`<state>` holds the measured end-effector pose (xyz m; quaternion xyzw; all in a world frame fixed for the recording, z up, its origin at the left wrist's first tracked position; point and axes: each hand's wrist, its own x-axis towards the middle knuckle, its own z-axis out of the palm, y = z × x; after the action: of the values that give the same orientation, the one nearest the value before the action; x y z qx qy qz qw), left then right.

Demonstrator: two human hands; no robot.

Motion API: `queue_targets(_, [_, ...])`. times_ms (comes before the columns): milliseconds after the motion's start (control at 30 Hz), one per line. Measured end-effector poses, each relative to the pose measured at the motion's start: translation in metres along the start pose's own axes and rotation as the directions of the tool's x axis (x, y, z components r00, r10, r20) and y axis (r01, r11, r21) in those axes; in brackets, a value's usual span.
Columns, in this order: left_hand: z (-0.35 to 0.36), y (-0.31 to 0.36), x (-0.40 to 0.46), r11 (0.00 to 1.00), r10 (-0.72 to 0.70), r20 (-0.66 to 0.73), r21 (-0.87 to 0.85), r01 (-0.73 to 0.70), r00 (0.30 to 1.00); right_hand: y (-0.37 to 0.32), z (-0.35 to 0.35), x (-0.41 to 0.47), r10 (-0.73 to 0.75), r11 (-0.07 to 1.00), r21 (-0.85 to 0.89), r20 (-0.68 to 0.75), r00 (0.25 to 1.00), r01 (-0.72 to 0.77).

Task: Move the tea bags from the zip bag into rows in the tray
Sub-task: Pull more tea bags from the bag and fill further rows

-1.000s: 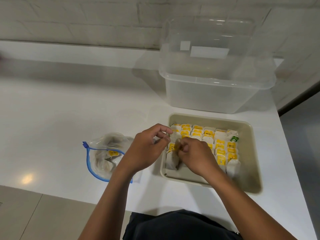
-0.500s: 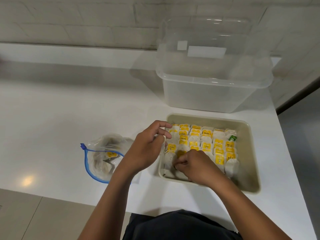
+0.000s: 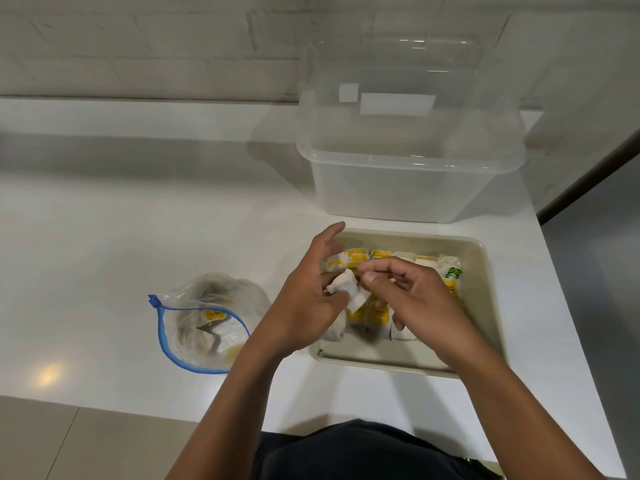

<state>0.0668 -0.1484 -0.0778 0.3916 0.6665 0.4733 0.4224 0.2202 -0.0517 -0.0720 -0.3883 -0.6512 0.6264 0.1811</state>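
A beige tray (image 3: 485, 271) on the white counter holds rows of tea bags (image 3: 381, 253) with yellow tags, one with a green tag (image 3: 453, 272). Both hands hover over the tray's left half. My left hand (image 3: 304, 299) holds a white tea bag (image 3: 348, 289) between thumb and fingers, its index finger stretched up. My right hand (image 3: 412, 296) pinches at the same tea bag's top with thumb and forefinger. The zip bag (image 3: 204, 323), clear with a blue seal, lies open to the left with a few tea bags inside.
A large clear plastic tub (image 3: 408, 161) stands right behind the tray against the wall. The counter's right edge (image 3: 554, 271) runs close past the tray, with a drop to the floor. Bare counter (image 3: 121, 220) stretches to the left.
Both hands have risen from the tray's front row. A white tea bag is now held between them above the rows; earlier my right hand was pressing bags down in the tray.
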Motion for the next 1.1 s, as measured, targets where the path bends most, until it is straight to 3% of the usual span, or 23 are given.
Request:
queue_targets(233, [0.008,-0.004,0.002,0.994,-0.034,-0.077,-0.107,0.026,0.996,0.007,-0.001,0.0,0.054,0.998,-0.03,0.079,0.995,-0.052])
queue_targets(333, [0.009,-0.004,0.002,0.987,-0.061,-0.071,-0.15,0.05,0.996,0.011,0.001,-0.001,0.062,0.998,0.003,0.04,0.997,-0.062])
queue_targets(467, [0.01,-0.006,0.002,0.989,-0.067,-0.059,-0.139,0.059,0.996,0.015,-0.001,-0.001,0.082,0.994,0.07,0.02,0.996,-0.083])
queue_targets(733, [0.008,-0.013,0.003,0.996,-0.078,-0.162,-0.058,0.069,0.984,0.018,-0.004,-0.002,0.052,0.999,0.012,0.023,0.998,-0.053])
queue_targets(1100, [0.007,-0.004,-0.003,0.997,-0.041,-0.055,-0.063,0.037,0.998,0.012,0.0,0.006,-0.072,0.995,-0.068,-0.001,0.997,0.072])
